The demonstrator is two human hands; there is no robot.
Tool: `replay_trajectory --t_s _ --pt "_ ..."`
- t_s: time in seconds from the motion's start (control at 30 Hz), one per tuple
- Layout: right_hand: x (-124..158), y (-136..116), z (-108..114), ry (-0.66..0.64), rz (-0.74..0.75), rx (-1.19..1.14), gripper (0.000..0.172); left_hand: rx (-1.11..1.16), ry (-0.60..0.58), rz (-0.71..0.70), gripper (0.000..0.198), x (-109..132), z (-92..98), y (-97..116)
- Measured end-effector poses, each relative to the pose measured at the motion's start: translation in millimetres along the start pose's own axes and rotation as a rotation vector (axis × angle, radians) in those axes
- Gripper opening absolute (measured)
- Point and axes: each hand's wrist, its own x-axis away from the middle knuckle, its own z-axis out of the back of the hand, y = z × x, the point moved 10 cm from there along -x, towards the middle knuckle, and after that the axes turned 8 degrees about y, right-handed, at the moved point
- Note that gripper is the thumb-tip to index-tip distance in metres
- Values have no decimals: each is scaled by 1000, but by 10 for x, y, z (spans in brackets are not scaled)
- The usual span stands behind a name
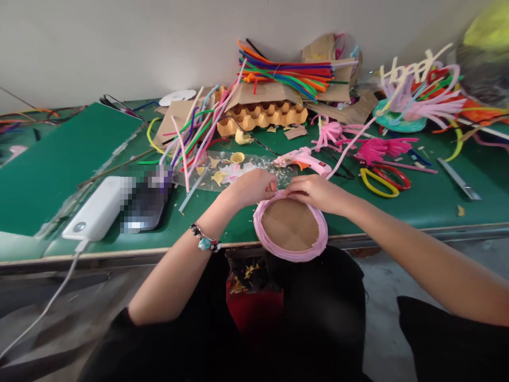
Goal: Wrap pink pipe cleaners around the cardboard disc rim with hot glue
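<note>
A round cardboard piece (290, 224) with a thick pink fuzzy rim (260, 236) hangs tilted over the table's front edge, above the lap. My right hand (314, 192) grips the rim's top, its fingers bent over the edge. My left hand (254, 188) is closed at the rim's upper left, fingers curled in; what lies between its fingertips is hidden. Just behind my right hand lies a pink glue gun (306, 159) with an orange trigger. A long pale pink pipe cleaner (352, 147) slants up and away behind my right hand.
Yellow and red scissors (379, 183) and a box cutter (459, 179) lie right. Behind are an egg carton (262, 115), bundled pipe cleaners (286, 71) and pink pipe-cleaner shapes (371, 151). A white power bank (99, 207) and a phone (145, 204) lie left. Scraps cover a plastic sheet (258, 159).
</note>
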Motion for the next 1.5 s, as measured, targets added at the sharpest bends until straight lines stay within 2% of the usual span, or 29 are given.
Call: replay_trajectory --t_s 0.2,0.53,0.7,0.9,1.07,1.23,1.5 --pt "-23 8 -15 -23 -9 1 22 -93 -119 -118 15 -140 -167 104" --pt "-26 20 -13 -35 -31 -49 19 -170 -218 -118 22 -178 -208 127" --pt "-27 23 -5 -29 -32 -54 19 -131 -266 -78 22 -207 -240 80" --pt "-24 22 -9 -41 -45 -47 20 -87 -266 -52 13 -225 -226 30" --pt "-18 26 1 -34 -40 -49 22 -76 -264 -80 18 -206 -209 55" --pt "26 51 37 -48 -18 -62 23 -51 -303 -51 20 -196 -239 15" --pt "184 79 108 17 -40 -65 27 -29 -340 -20 19 -220 -295 -37"
